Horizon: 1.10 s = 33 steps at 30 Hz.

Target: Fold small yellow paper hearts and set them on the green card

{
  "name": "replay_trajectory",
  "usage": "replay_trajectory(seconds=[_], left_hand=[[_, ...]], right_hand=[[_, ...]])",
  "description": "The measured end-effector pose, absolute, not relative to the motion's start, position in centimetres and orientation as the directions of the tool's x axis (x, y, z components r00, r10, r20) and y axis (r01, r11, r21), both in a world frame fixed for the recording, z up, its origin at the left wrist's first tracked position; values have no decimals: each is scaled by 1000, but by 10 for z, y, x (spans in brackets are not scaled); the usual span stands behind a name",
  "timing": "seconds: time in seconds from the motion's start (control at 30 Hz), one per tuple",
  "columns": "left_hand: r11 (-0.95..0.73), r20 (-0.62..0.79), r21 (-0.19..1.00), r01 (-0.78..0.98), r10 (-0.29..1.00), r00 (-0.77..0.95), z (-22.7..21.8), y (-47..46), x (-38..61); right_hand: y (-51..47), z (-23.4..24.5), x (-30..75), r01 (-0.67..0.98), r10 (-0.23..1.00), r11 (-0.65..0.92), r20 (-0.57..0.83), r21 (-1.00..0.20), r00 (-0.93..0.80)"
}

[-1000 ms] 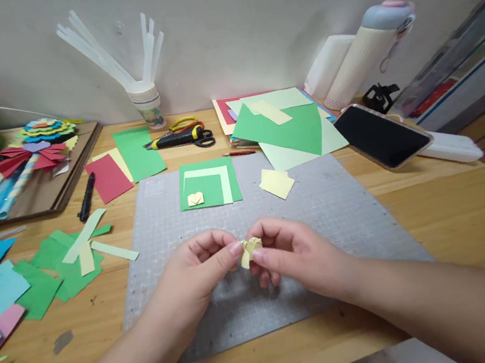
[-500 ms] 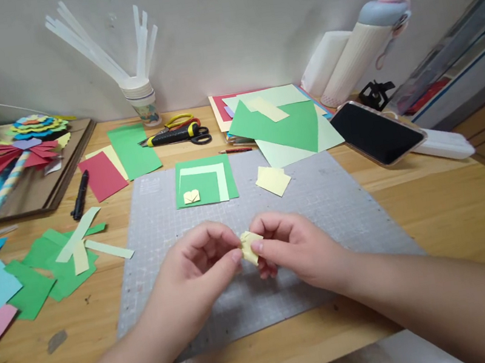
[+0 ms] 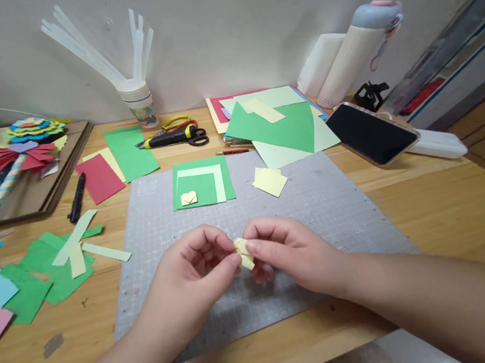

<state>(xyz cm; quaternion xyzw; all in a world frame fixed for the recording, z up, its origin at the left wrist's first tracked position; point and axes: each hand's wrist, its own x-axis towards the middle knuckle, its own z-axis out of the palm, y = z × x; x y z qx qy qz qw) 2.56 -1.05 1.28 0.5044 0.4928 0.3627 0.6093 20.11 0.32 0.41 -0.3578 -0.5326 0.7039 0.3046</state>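
Both hands pinch a small folded piece of pale yellow paper (image 3: 244, 253) just above the grey cutting mat (image 3: 330, 210). My left hand (image 3: 193, 275) grips its left side with thumb and forefinger. My right hand (image 3: 288, 251) grips its right side the same way. Farther back on the mat lies a green square (image 3: 223, 175) with a lighter green frame and a small yellow folded heart (image 3: 188, 198) on it. A loose pale yellow square (image 3: 270, 181) lies to its right.
Scissors and a black-yellow knife (image 3: 175, 134) lie at the back by a paper cup (image 3: 141, 108) of white strips. Green, blue and pink scraps (image 3: 32, 282) cover the left. A black pen (image 3: 75, 197), a phone (image 3: 368, 134), stacked paper sheets (image 3: 280, 126) and a bottle (image 3: 362, 40) stand around.
The fingers of both hands have worked the yellow paper into a tighter, smaller fold. The view has shifted slightly; nothing on the table has moved.
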Motion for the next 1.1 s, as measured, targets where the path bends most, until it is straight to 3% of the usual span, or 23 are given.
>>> replay_trajectory(seconds=[0.3,0.4,0.53,0.83,1.1], left_hand=[[240,-228,969,-58,959,172,14,-11,28],[275,-238,954,-122,939,249,11,-11,29],[321,-285,944,-79,910,301,11,-11,30],[322,-313,947,14,907,282,13,-8,25],[377,-352,923,-79,909,223,11,-7,24]], right_hand=[[0,2,199,113,847,-83,-130,-990,-515],[1,1,199,52,856,-115,-126,-992,-502],[2,0,200,30,859,-164,-158,-986,-486],[4,0,200,22,865,-186,-174,-982,-471],[9,-2,202,-106,802,-377,-266,-920,-535]])
